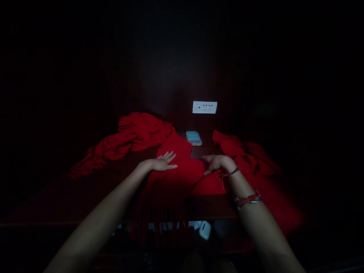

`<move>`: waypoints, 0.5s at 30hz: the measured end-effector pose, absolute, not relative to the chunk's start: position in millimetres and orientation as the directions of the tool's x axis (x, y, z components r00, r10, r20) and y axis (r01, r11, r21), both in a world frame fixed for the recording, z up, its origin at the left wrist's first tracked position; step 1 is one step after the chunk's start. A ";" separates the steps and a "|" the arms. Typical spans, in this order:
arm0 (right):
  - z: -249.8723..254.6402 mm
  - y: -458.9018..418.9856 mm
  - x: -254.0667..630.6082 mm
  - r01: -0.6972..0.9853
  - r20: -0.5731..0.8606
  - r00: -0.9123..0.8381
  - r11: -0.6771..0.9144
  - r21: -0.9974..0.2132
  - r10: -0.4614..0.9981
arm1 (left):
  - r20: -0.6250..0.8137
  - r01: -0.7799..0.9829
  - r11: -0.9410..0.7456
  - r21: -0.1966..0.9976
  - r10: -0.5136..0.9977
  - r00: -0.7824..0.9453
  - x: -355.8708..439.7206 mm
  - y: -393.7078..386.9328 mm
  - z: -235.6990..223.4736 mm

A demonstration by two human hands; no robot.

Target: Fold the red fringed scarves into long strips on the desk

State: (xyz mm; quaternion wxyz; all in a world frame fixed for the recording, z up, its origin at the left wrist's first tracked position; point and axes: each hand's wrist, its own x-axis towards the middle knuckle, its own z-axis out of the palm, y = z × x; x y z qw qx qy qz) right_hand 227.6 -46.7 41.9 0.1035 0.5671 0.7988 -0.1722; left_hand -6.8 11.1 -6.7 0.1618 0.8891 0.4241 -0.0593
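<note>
A red fringed scarf (pixel 182 178) lies on the dark tabletop in front of me, its tassels hanging over the near edge. My left hand (pixel 162 163) rests on the scarf's left side, fingers spread, with a ring on one finger. On the right side of the same cloth is my right hand (pixel 214 163), its thumb apart from the fingers and pressing near the fabric's edge. More bunched red cloth (pixel 139 132) lies at the back left, and another red heap (pixel 241 151) is beyond my right wrist. Dim light hides where these pieces join.
A phone (pixel 193 138) lies flat behind the scarf. A white socket panel (pixel 204 107) is on the dark wall above it. Below the table's front edge, a small white case (pixel 204 230) shows among pale items. The surroundings are very dark.
</note>
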 end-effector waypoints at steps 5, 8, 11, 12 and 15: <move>54.8 -50.2 254.4 0.967 -0.356 -0.245 0.201 -0.156 0.902 | -0.260 0.767 -0.602 0.224 0.721 0.642 -7.6 12.5 -6.1; 79.0 -50.3 271.6 0.961 -0.265 -0.218 0.160 -0.224 0.939 | -0.257 0.759 -0.614 0.214 0.715 0.651 -5.2 11.0 -6.9; 112.2 -52.3 282.3 0.947 -0.306 -0.252 0.170 -0.272 0.918 | -0.257 0.762 -0.612 0.214 0.717 0.648 -3.4 9.8 -7.2; 123.3 -53.5 285.5 0.948 -0.355 -0.256 0.161 -0.276 0.899 | -0.255 0.757 -0.616 0.215 0.713 0.653 -3.1 9.5 -7.1; 151.5 -55.5 299.1 0.964 -0.530 -0.195 0.062 -0.258 0.826 | -0.244 0.745 -0.629 0.223 0.704 0.667 -2.7 8.7 -6.1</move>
